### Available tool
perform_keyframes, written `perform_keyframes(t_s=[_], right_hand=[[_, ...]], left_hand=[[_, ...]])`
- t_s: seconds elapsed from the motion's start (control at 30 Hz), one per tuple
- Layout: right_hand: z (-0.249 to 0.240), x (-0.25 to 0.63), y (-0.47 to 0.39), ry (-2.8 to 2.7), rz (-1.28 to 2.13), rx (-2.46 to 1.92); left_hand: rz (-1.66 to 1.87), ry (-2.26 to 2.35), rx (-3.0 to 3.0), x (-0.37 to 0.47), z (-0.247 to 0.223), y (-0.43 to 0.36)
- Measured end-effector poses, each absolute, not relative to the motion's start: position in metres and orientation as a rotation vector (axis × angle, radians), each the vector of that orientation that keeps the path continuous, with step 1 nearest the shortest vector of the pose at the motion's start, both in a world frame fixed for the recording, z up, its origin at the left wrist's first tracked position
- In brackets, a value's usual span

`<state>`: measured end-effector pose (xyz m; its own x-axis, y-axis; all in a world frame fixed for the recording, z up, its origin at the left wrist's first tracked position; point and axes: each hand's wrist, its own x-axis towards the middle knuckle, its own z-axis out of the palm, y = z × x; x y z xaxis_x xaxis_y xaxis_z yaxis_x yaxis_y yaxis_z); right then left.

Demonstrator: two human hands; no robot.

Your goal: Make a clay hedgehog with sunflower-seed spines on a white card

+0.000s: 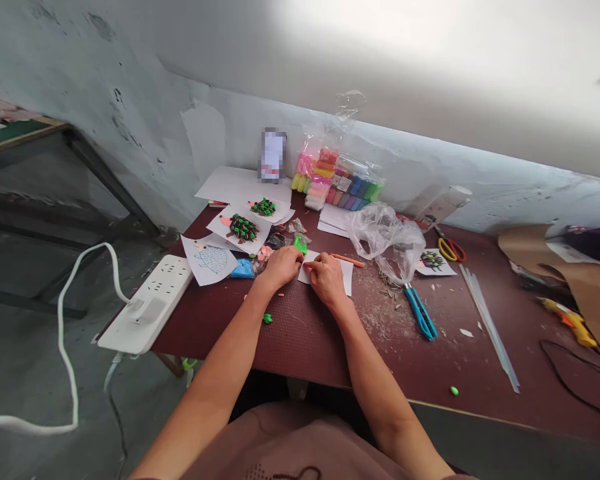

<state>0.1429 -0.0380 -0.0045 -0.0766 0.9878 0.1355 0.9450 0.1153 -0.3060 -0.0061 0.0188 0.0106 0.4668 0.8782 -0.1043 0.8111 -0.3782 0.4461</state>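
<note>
Both hands meet over a small white paper (341,275) near the middle of the table. My left hand (283,265) is closed at the paper's left edge, fingertips pressed together beside bright green clay (300,245). Closed as well, my right hand (326,277) rests on the paper, with a bit of pinkish clay at its fingertips. What either hand grips is too small to make out. An orange pen-like stick (349,260) lies just beyond my right hand. To the left are hedgehog pictures, two with dark and green pieces (243,229) and one drawn in blue (213,260).
Coloured clay packs (337,183) and a phone (272,156) stand at the wall. Plastic bags (385,233), blue-handled cutters (420,312), scissors (451,249), clear glue sticks (490,327) and a yellow glue gun (575,323) lie right. A white power strip (147,307) sits left.
</note>
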Motion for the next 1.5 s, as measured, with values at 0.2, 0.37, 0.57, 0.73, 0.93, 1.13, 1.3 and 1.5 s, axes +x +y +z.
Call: perform_keyframes(t_s=[0.2,0.37,0.57,0.73,0.93,1.13,1.3,1.5], right_hand=[[0.0,0.1413,-0.0401,-2.14,0.166,-1.903],[-0.0003,0.1406,-0.0407,-2.156,0.14,-1.912],[-0.0022,0.1401,-0.041,-2.178,0.106,-1.923],[-0.0029,0.1398,-0.0418,-2.198,0.074,-1.912],[0.0001,0.1393,-0.0422,-2.166,0.112,-1.939],[-0.0012,0.1408,-0.042,-2.142,0.115,-1.907],[-0.0009,0.1408,-0.0428,-2.151,0.114,-1.9],[-0.0007,0.1407,-0.0423,-2.096,0.148,-1.838]], left_hand=[[0.21,1.403,2.279,-0.0064,0.0113,0.0179],[0.282,1.413,2.279,-0.0063,0.0088,0.0166],[0.263,1.377,2.309,-0.0073,0.0066,0.0176],[0.275,1.378,2.317,-0.0078,0.0048,0.0186],[0.276,1.37,2.292,-0.0081,0.0059,0.0192],[0.253,1.367,2.28,-0.0079,0.0083,0.0198],[0.248,1.373,2.284,-0.0078,0.0083,0.0203],[0.262,1.376,2.284,-0.0081,0.0078,0.0197]])
